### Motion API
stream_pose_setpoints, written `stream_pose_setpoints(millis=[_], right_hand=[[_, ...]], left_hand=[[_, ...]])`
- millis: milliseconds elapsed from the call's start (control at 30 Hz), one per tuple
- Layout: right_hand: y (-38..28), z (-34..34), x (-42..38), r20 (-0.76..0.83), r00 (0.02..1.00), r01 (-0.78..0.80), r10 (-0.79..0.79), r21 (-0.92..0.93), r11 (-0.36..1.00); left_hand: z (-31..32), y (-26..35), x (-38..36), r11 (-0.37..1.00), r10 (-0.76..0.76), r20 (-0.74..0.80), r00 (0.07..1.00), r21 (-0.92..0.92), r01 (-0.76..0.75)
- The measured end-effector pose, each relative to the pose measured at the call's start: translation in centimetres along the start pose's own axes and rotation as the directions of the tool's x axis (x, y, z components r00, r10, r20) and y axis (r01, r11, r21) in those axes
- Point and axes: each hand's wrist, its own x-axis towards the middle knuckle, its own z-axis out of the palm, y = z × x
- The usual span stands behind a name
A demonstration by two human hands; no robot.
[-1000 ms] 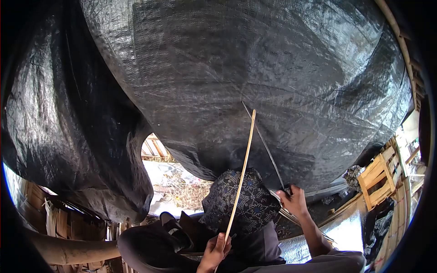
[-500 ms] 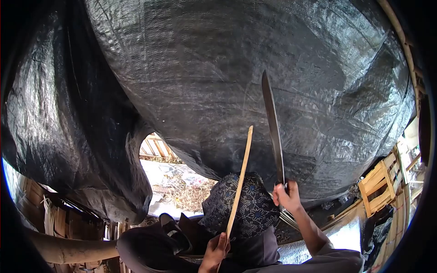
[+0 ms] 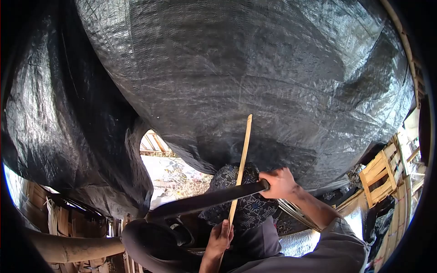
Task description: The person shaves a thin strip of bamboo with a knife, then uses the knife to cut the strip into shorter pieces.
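My left hand [image 3: 219, 240] is closed around the lower part of a long, pale bamboo strip [image 3: 244, 157], which stands up at a slight tilt. In my right hand [image 3: 278, 184] is the handle of a machete [image 3: 200, 201]. Its dark, wide blade points left, low over my bent leg [image 3: 145, 239], and crosses in front of the strip a little above my left hand. Behind both lies a dark patterned cloth [image 3: 256, 210] over my knee area. The handle is mostly hidden by my right fingers.
A large black tarpaulin [image 3: 218, 68] hangs in front, with a bright gap [image 3: 175, 177] at lower left. A thick bamboo pole [image 3: 75, 249] runs along the left. At the right stands a slatted wooden crate [image 3: 378, 176]; thin strips [image 3: 298, 214] lie below my right forearm.
The machete has swung from upright to nearly level, its tip now pointing left across the bamboo strip. My right hand has turned over and moved slightly left. My left hand keeps its hold.
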Motion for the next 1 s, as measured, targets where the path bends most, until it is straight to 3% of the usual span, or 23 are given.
stream_pose_setpoints(millis=[100, 167, 200, 233, 300, 333, 367, 433, 500, 533, 567, 633, 700, 767, 833, 900, 933, 1000], right_hand=[[0.7, -0.6, 0.3, 0.031, 0.999, 0.048, -0.044, -0.149, 0.988], [1.3, -0.7, 0.3, 0.070, 0.995, -0.041, 0.064, -0.297, 0.954], [1.4, -1.3, 0.7, 0.154, 0.972, -0.123, 0.176, -0.300, 0.946], [1.6, -0.9, 0.4, 0.159, 0.970, -0.131, 0.185, -0.303, 0.944], [2.3, 0.6, 0.0, -0.008, 0.983, -0.182, 0.182, -0.147, 0.972], [2.1, 1.0, -0.5, 0.042, 0.976, -0.213, 0.213, 0.003, 0.977], [1.8, 1.3, -0.9, -0.030, 0.986, -0.162, 0.165, 0.073, 0.984], [1.9, 1.2, -1.4, -0.034, 0.998, -0.062, 0.061, -0.014, 0.998], [2.5, -0.2, -1.1, 0.186, 0.955, -0.176, 0.231, -0.274, 0.946], [3.5, -0.2, -0.8, 0.130, 0.968, -0.179, 0.215, -0.243, 0.953], [3.7, -0.4, -0.7, 0.066, 0.936, -0.319, 0.345, -0.248, 0.915], [4.9, 0.6, -0.6, -0.046, 0.905, -0.425, 0.424, -0.004, 0.905], [4.2, 0.0, -1.4, 0.117, 0.885, -0.452, 0.451, -0.019, 0.892], [4.2, 1.0, -3.2, 0.141, 0.971, -0.191, 0.195, -0.037, 0.981], [2.7, -0.5, -2.6, 0.342, 0.912, -0.146, 0.226, -0.244, 0.959], [3.3, -0.2, -2.4, 0.247, 0.914, -0.265, 0.322, -0.239, 0.934], [4.3, 0.8, -2.3, 0.099, 0.912, -0.385, 0.397, -0.125, 0.915], [4.8, 1.1, -2.6, 0.056, 0.885, -0.461, 0.461, -0.019, 0.887]], left_hand=[[0.6, -1.4, -0.2, 0.999, 0.031, 0.000, 1.000, -0.015, -0.031], [0.4, -3.0, 0.1, 0.978, 0.188, -0.022, 0.982, 0.095, -0.185], [0.2, -3.4, 0.1, 0.979, 0.182, -0.015, 0.983, 0.095, -0.180], [-0.1, -3.7, 0.1, 0.994, 0.105, -0.019, 0.994, 0.030, -0.105], [-0.2, -4.2, -0.4, 0.999, 0.024, -0.011, 1.000, -0.034, -0.025], [-0.3, -4.2, -0.4, 0.999, 0.022, -0.028, 0.999, -0.027, -0.023], [-0.3, -4.1, -0.3, 0.999, 0.027, -0.047, 0.999, -0.020, -0.028], [-0.1, -3.7, -1.0, 0.998, 0.057, -0.060, 0.997, 0.033, -0.056], [0.3, -3.6, -1.8, 0.996, 0.079, -0.091, 0.993, -0.042, -0.084], [0.3, -3.3, -1.9, 0.997, 0.067, -0.093, 0.993, -0.042, -0.072], [0.2, -2.7, -2.0, 0.996, 0.032, -0.071, 0.997, -0.081, -0.037], [0.1, -3.1, -2.3, 0.993, 0.001, -0.049, 0.999, -0.119, -0.007], [-0.3, -4.4, -1.6, 0.996, 0.034, -0.085, 0.996, -0.075, -0.041], [-0.4, -4.6, -1.6, 0.996, 0.045, -0.106, 0.993, -0.066, -0.052], [-0.2, -4.6, -2.2, 0.995, 0.101, -0.116, 0.988, 0.034, -0.097], [-0.6, -5.5, -2.1, 0.997, 0.079, -0.108, 0.991, -0.012, -0.081], [-0.8, -5.5, -2.2, 0.995, 0.074, -0.102, 0.992, -0.061, -0.080], [-0.2, -4.6, -3.3, 0.995, 0.098, -0.107, 0.989, 0.019, -0.096]])
